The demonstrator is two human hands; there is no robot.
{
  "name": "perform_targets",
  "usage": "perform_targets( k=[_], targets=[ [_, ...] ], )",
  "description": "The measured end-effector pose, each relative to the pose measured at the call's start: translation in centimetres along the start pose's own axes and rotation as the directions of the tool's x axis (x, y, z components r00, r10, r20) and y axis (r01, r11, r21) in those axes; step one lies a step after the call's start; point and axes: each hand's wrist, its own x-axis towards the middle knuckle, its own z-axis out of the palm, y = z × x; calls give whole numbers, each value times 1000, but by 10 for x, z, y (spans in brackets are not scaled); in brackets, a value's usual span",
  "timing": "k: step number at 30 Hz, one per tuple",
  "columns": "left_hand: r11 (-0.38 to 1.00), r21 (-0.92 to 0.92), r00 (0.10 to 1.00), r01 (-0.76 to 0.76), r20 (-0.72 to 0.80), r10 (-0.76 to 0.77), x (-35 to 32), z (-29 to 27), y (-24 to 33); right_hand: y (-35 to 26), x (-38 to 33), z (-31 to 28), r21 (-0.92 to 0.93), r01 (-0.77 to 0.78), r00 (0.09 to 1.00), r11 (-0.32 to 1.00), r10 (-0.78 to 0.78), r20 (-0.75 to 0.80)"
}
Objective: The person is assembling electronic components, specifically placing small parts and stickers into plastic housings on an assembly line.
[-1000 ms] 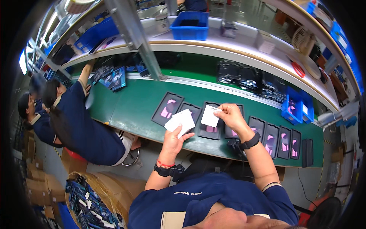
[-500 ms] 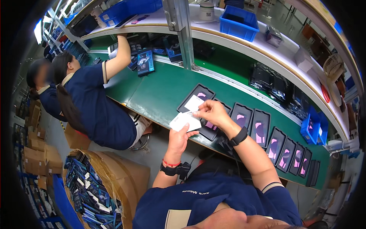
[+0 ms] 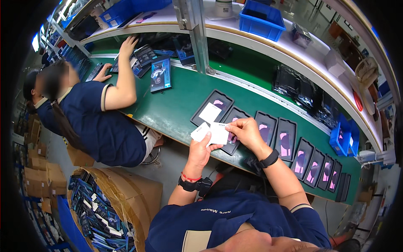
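Observation:
My left hand [image 3: 198, 153] is closed on a small stack of white cards [image 3: 200, 132], thumb on top. My right hand [image 3: 247, 131] pinches the right edge of one white card [image 3: 219, 134], whose left part still overlaps the stack. Both hands are over the near edge of the green bench. Just beyond them, a black tray [image 3: 228, 99] has a white card [image 3: 210, 113] lying in it, with a pink piece partly showing. Beside it, another black tray [image 3: 231, 148] is partly covered by my hands and the card.
More black trays [image 3: 278, 145] with pink pieces run rightward along the bench [image 3: 176, 110]. Black plastic packages [image 3: 294, 88] lie behind. Left, a co-worker [image 3: 84, 122] handles printed boxes [image 3: 160, 74]. A large carton [image 3: 140, 191] full of boxes stands below. Blue bins [image 3: 261, 21] sit on the shelf.
My right hand has shifted right, and the card in its pinch now lies spread apart from the stack. The co-worker's arm has drawn back, and both their hands show near the boxes.

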Motion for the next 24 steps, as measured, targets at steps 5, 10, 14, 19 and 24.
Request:
perform_targets(
  k=[5,10,14,19,24],
  targets=[
    [992,78,988,-100,-113,108,1,3,-1,-1,-3,-2,298,-140,989,944,121,82],
    [990,104,991,-95,-86,105,0,5,1,-3,-6,-3,479,-222,969,849,138,205],
    [979,159,991,-128,-12,131,-6,10,2,7,-8,2,500,-108,993,859,67,99],
    [964,240,988,-116,-73,137,-2,4,2,-1,-16,-3,450,-206,978,869,163,132],
    [970,219,989,-102,-80,122,-2,-2,7,6,-21,-5,335,-154,988,930,152,33]
  ],
)
